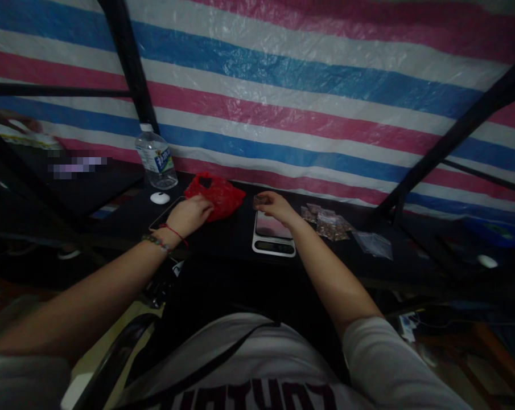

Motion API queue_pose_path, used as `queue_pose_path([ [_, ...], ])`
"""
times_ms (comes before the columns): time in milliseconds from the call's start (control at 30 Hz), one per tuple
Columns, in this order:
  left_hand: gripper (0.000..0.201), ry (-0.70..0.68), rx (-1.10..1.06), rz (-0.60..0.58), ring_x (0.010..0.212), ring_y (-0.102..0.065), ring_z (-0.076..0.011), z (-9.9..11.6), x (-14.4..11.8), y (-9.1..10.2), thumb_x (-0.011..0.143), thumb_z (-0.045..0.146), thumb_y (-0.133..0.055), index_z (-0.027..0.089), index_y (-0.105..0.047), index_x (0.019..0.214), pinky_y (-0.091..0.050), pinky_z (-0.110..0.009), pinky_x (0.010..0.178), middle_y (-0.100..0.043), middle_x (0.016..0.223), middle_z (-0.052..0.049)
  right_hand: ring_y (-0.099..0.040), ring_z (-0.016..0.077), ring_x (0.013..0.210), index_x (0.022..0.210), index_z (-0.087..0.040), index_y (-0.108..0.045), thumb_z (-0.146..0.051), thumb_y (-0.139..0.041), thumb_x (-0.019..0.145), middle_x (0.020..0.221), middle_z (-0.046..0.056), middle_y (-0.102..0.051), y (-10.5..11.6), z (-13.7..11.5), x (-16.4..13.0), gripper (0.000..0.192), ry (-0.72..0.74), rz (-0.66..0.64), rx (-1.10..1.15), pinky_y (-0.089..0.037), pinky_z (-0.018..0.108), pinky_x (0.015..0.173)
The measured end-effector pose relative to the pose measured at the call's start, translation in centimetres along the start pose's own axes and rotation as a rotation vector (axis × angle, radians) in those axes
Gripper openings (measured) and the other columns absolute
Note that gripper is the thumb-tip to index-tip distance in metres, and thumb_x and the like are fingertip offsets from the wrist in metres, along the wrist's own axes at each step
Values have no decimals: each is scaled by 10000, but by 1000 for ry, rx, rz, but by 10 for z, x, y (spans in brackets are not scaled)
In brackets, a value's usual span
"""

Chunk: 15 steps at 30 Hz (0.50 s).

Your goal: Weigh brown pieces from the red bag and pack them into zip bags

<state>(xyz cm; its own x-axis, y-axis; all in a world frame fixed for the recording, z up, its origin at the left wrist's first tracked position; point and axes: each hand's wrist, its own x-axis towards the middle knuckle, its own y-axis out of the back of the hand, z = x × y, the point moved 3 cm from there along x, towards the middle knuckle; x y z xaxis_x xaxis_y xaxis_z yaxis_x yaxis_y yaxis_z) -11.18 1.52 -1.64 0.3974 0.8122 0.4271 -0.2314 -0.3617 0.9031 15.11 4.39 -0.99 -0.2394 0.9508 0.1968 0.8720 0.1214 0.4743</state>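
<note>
My left hand (193, 212), with beads and a red cord at the wrist, has its fingers closed at the near left edge of a red plastic bag (223, 199). My right hand (276, 206) pinches a small clear bag of brown bits (261, 200) above the far edge of a white digital scale (274, 246). The scale's display faces me, its figures too dim to read. Right of the scale lie several small zip bags with brown pieces (332, 225). Beside them is a bunch of flat clear zip bags (373, 245).
A large clear water bottle (157, 159) stands behind a white mouse (160, 197) at the left. A phone (167, 213) lies partly under my left hand. Black frame bars (131, 68) rise on both sides before a striped sheet. Another person's hand (24, 122) shows far left.
</note>
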Motion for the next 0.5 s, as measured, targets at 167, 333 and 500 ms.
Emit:
queue_pose_path([
  [167,310,-172,-170,-102,910,-607,-193,43,-28,-3,888,283,-398,190,-688,942,-464,-310,846,-669,957,-81,-608,167,897,1103,-178,-595,-242,-691,680,1029,67,-652,-1,3,4,439,66,2,-27,-500,324,768],
  [333,262,-76,-283,108,917,-605,-200,50,-40,35,853,330,-474,199,-673,963,-460,-329,873,-671,967,-64,-616,169,928,1134,-172,-582,-231,-688,678,1040,57,-648,-10,-6,15,472,174,-3,20,-478,341,853],
  [500,501,-39,-205,101,1128,-523,-278,39,-22,36,755,339,-578,179,-537,1229,-376,-413,1002,-583,1225,-110,-613,165,954,1180,-188,-547,-234,-666,713,1079,50,-638,-36,-29,32,485,228,-31,8,-463,336,886],
])
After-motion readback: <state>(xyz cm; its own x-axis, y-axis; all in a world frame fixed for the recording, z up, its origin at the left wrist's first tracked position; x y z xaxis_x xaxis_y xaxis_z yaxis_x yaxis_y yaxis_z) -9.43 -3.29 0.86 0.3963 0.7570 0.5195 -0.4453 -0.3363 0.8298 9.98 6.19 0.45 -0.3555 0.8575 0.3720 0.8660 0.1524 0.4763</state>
